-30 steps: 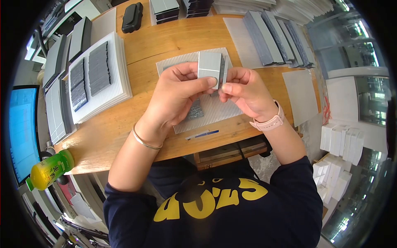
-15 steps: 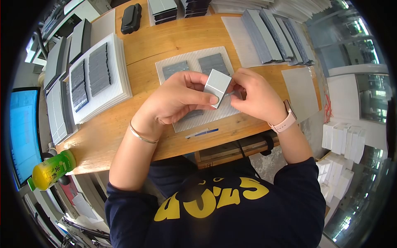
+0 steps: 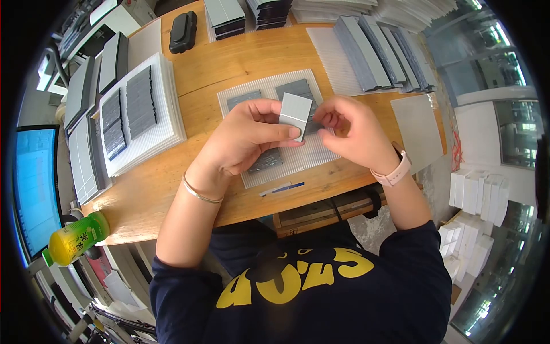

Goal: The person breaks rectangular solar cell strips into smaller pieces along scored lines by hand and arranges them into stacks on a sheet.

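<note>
My left hand (image 3: pixel 256 133) grips a small flat grey rectangular piece (image 3: pixel 295 113) between thumb and fingers. A pale line crosses the piece's face. To its right, my right hand (image 3: pixel 350 127) has curled fingers, with the thumb apart from them. Nothing shows in that hand, and a small gap separates it from the piece. Beneath both hands lies a white ribbed sheet (image 3: pixel 252 182). Dark grey stacks of thin pieces sit on it, among them a lower stack (image 3: pixel 267 161) and an upper right one (image 3: pixel 292 88); the hands partly cover them.
On the left, a pile of white ribbed sheets (image 3: pixel 179 133) carries dark grey stacks. Long grey blocks (image 3: pixel 361 54) stand at the back right. A black case (image 3: pixel 183 32) lies at the back. Blue-and-white strips (image 3: pixel 282 189) lie near the front edge. A green-capped bottle (image 3: pixel 77 238) is left.
The grey piece has turned slightly more upright and shifted a little left. My right fingers have come away from its edge, and a thin strip seen by them no longer shows.
</note>
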Demonstrator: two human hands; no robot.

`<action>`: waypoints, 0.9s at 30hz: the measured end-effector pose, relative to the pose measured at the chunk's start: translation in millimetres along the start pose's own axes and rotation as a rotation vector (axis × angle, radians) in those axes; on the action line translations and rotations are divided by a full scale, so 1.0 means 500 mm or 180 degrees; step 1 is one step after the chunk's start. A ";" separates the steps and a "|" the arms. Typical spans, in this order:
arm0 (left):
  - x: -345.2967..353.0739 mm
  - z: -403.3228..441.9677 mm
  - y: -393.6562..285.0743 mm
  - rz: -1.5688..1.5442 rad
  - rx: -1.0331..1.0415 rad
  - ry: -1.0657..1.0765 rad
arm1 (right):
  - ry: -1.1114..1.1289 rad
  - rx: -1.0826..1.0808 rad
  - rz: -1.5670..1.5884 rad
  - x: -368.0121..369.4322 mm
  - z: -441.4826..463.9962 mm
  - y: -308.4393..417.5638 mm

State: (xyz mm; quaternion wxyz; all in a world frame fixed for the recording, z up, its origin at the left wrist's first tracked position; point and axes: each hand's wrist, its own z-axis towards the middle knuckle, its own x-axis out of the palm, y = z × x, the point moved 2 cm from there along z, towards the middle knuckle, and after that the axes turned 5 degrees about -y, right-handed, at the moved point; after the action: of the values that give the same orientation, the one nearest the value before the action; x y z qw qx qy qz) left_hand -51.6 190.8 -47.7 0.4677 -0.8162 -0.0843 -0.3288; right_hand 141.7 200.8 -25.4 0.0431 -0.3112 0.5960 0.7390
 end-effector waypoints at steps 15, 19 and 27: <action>0.022 -0.013 -0.007 0.0207 0.0700 -0.0198 | 0.0150 0.0985 0.2553 0.039 -0.002 0.003; 0.019 -0.012 -0.005 0.0354 0.0759 -0.0278 | 0.0176 0.0881 0.2672 0.044 0.001 -0.003; 0.022 -0.012 0.000 0.0193 0.0745 -0.0165 | 0.0361 0.0818 0.3236 0.054 0.004 -0.014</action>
State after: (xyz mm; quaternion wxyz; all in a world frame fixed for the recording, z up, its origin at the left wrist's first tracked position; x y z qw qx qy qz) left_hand -46.1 183.9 -38.7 0.5671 -0.7664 -0.1095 -0.2812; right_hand 122.2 196.5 -44.9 -0.3153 -0.0145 0.7589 0.5696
